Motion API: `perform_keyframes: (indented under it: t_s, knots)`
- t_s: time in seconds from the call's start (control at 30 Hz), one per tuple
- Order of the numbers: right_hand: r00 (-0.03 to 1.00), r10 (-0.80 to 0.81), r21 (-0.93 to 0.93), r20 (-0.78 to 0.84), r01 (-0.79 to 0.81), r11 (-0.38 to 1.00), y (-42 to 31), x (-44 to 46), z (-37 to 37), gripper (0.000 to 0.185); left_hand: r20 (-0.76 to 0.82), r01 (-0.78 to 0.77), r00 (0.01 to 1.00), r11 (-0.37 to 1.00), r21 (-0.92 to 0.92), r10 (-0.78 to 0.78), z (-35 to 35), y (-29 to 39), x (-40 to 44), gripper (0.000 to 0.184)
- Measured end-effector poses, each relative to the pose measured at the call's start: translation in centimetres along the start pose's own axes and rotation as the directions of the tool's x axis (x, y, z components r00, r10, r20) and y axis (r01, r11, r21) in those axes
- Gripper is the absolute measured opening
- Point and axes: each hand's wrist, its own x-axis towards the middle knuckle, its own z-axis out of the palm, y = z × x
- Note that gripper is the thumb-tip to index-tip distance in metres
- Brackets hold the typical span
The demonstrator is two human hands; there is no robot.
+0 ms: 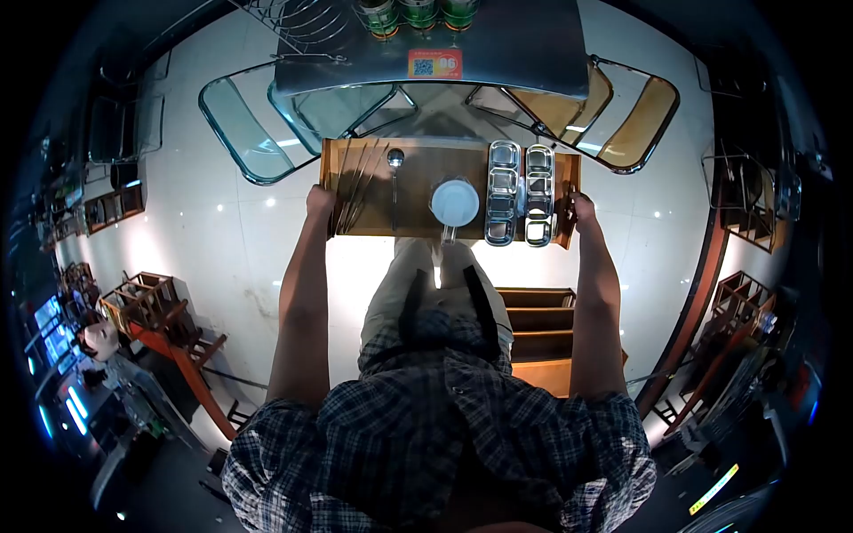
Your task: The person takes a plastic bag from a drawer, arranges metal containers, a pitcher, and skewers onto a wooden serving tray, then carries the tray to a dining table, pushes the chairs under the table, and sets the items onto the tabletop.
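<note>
A wooden tray (413, 222) is held out in front of me by its two short ends. My left hand (321, 201) is closed on its left end, and my right hand (582, 210) grips the right end. On the tray's left part lie several thin skewers or sticks (357, 186). A metal ladle (395, 160) lies beside them. Near the middle sits a round white container (455, 203) with a handle toward me. Two metal trays with compartments, one (503, 194) left of the other (539, 195), stand on the right part.
Beyond the tray is a dark table (515, 53) with green glasses (419, 12), a wire rack (302, 31) and a numbered card (435, 64). Folding chairs (244, 129) (644, 124) flank it. Wooden shelving (542, 320) is near my legs.
</note>
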Motion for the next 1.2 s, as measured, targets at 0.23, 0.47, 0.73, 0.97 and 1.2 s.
perform_keyframes:
  t_s: [0.23, 0.47, 0.73, 0.97, 1.2]
  knots:
    - [0.999, -0.036, -0.241, -0.039, 0.026, 0.97, 2.5, 5.0, 0.3, 0.025, -0.073, -0.073, 0.995, 0.982, -0.174, 0.061, 4.2, -4.1, 2.9, 0.039]
    - [0.998, -0.063, -0.248, 0.027, 0.067, 0.966, 1.3, 4.5, 0.9, 0.027, -0.019, 0.031, 0.999, 0.944, -0.329, -0.039, 5.9, -5.7, 4.0, 0.026]
    - [0.996, -0.077, -0.369, 0.048, 0.09, 0.925, 2.1, 5.4, 0.9, 0.024, -0.051, 0.006, 0.998, 0.875, -0.483, -0.035, 7.6, -7.7, 6.3, 0.019]
    - [0.966, -0.174, -0.714, -0.192, -0.015, 0.7, 0.9, 2.8, 3.7, 0.048, -0.129, -0.009, 0.991, 0.922, -0.387, -0.045, 7.0, -7.0, 4.2, 0.049]
    - [0.883, -0.409, -0.74, -0.231, 0.114, 0.663, 2.7, -1.7, 4.6, 0.057, -0.321, -0.05, 0.947, 0.974, -0.222, -0.025, 4.1, -3.2, -3.0, 0.044]
